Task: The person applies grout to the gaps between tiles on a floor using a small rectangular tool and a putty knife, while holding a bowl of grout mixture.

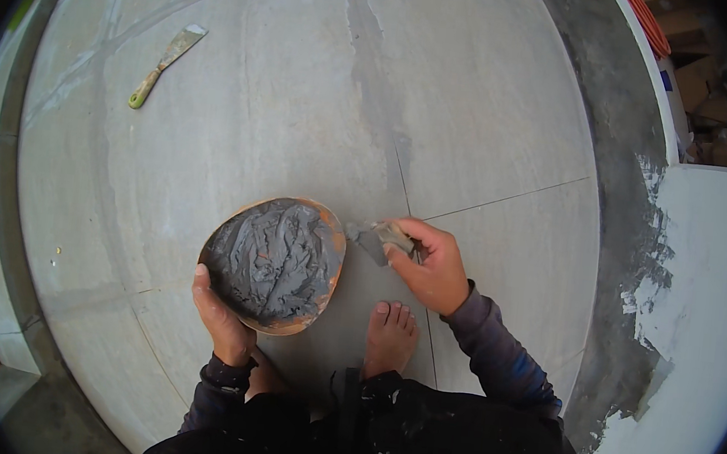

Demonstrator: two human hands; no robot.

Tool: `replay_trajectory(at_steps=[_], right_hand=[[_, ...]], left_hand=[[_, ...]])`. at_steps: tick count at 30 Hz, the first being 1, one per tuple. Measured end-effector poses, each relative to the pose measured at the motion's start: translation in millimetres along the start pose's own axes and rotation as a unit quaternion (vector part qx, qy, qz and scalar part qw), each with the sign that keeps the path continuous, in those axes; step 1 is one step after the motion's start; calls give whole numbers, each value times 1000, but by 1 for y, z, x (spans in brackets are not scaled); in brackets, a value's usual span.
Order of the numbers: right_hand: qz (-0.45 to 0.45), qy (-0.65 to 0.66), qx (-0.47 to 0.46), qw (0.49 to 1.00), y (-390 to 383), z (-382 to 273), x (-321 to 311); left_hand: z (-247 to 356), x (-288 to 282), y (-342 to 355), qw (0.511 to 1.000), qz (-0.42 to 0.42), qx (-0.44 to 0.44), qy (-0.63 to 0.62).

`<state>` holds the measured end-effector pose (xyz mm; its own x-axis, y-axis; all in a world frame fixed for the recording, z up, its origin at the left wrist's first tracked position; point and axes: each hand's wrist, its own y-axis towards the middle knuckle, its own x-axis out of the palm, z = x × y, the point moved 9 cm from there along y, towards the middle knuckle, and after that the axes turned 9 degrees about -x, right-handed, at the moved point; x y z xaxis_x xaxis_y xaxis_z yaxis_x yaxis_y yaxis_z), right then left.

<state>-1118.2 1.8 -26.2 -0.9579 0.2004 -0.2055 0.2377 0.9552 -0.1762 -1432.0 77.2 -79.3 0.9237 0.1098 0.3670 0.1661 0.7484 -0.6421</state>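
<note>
My left hand [223, 319] grips the left side of a round orange-brown container [334, 233] holding thick grey paste [271, 257]. My right hand [429, 268] is closed on a small paste-smeared putty knife [367, 238], its grey blade pointing left, close by the container's right rim; whether it touches the rim I cannot tell. A second scraper [158, 67], with a yellow-green handle, lies on the tiled floor [500, 83] at the upper left. My bare right foot [392, 335] shows below the knife.
Tile joints cross the floor, some smeared grey. At right runs a dark grey strip [602, 206] beside a white, patchily coated surface [690, 285]. A coiled orange hose [650, 18] and cardboard [692, 84] sit at the upper right. A narrow step edge [8, 149] runs along the left.
</note>
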Motion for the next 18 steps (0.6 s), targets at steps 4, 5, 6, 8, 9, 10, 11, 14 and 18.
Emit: replay_trajectory(at_steps=[4,5,6,8,9,10,11,14,18], right_hand=[[108,-299,-127,940,50,40,-80],[113,-378,-181,901,67,37,-82],[117,-453,-234,852,76,34,-75],[85,-485,-240,836,77,49,-63],[63,-490,-243,835,65,51,-53],[43,-495,-246,832,52,53,-45],[24,-503,-248,828,38,51,-39],[-66,-454,-168,873,24,43,-42],[75,-394,-205,893,112,18,-101]], left_hand=[[-8,13,5,1000,15,-8,-21],[-6,16,6,999,18,-4,-35],[-2,19,9,1000,8,0,-26],[0,17,15,999,10,4,-37],[2,13,15,999,19,9,-47],[4,10,14,999,22,11,-45],[7,9,10,999,32,10,-43],[15,9,3,998,41,3,-37],[16,17,9,999,25,3,-28]])
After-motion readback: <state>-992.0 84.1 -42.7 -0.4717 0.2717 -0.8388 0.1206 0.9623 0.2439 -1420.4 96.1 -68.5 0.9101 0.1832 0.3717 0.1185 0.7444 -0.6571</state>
